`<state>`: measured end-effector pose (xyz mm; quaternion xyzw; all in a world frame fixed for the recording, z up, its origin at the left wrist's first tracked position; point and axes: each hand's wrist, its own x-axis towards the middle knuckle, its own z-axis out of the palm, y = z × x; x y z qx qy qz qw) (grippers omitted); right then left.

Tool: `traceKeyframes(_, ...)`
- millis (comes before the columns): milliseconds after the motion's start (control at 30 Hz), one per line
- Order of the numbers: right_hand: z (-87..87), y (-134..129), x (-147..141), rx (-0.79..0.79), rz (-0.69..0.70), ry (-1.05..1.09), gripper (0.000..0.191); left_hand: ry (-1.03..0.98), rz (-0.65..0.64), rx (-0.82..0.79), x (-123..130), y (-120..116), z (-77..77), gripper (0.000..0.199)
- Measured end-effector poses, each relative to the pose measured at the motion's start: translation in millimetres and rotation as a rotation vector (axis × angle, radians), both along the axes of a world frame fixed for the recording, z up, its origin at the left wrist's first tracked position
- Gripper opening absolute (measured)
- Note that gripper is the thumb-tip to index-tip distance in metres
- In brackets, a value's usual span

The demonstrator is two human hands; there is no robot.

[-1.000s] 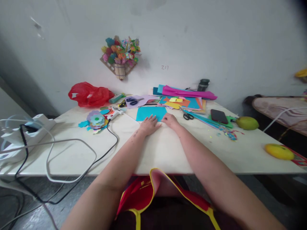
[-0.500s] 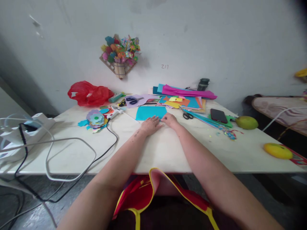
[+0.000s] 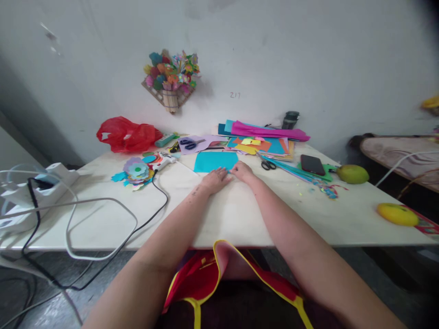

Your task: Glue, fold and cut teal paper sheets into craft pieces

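A blue sheet of paper (image 3: pixel 215 161) lies flat on the white table (image 3: pixel 236 214) in front of me. My left hand (image 3: pixel 216 179) rests flat on its near edge, fingers stretched out. At the sheet's near right corner, my right hand (image 3: pixel 242 171) has its fingers pinched together on the paper's edge. The fingertips partly hide that corner. To the right of my right hand lie black-handled scissors (image 3: pixel 268 165) and a bundle of thin blue strips (image 3: pixel 291 173). A white glue gun (image 3: pixel 163 162) lies to the left of the sheet.
Paper flower cut-outs (image 3: pixel 135 170) and a red plastic bag (image 3: pixel 126 135) are at left. A power strip (image 3: pixel 37 196) with loose cables crosses the left edge. Coloured sheets (image 3: pixel 270 145) and purple scissors (image 3: pixel 192 144) lie behind; a phone (image 3: pixel 312 165) and mangoes (image 3: pixel 353 174) sit at right.
Hardly anything differs. Both hands keep their places on the blue sheet, and the view has shifted very slightly.
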<state>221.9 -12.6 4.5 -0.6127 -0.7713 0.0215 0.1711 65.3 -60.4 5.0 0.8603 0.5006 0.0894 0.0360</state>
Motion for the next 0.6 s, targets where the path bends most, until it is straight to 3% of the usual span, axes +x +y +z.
traceKeyframes(600, 1.0, 8, 12, -0.096, -0.024, 0.057, 0.025, 0.062, 0.008, 0.018, 4, -1, 0.7, 0.059)
